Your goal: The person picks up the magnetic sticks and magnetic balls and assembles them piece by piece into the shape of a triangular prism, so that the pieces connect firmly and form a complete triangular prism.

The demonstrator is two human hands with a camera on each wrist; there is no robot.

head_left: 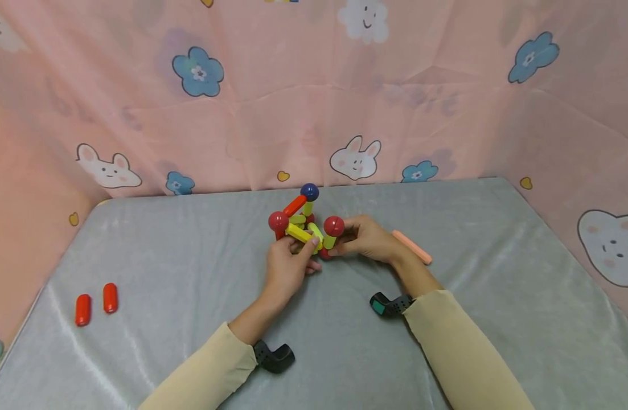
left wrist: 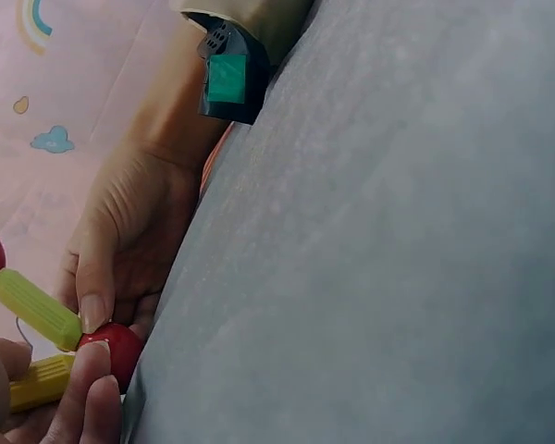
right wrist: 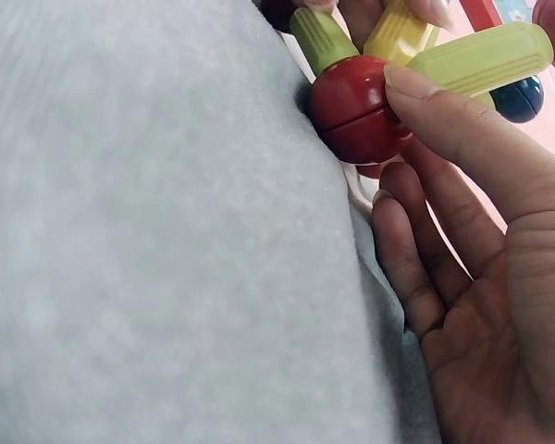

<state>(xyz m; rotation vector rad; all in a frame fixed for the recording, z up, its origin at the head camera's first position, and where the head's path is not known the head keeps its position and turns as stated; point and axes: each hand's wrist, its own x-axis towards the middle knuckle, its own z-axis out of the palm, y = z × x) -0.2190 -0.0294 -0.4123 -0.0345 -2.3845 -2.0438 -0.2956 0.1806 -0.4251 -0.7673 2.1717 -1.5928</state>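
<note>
A small frame of magnetic rods and balls stands at mid-table. My left hand (head_left: 287, 270) pinches its yellow rod (head_left: 299, 232), which runs from a red ball (head_left: 278, 221) toward the lower right corner. There my right hand (head_left: 367, 239) holds the lower red ball (right wrist: 356, 109) between thumb and fingers. From that ball a light green rod (right wrist: 486, 58) rises to another red ball (head_left: 334, 226). At the back, a dark blue ball (head_left: 310, 192) tops the frame, joined to an orange-red rod (head_left: 295, 205). Hands hide part of the frame's base.
Two loose red rods (head_left: 82, 310) lie at the left of the grey cloth-covered table (head_left: 191, 341). Just beyond my right wrist is a longer salmon-coloured rod (head_left: 412, 247). A pink printed curtain (head_left: 273, 114) closes off the back and sides.
</note>
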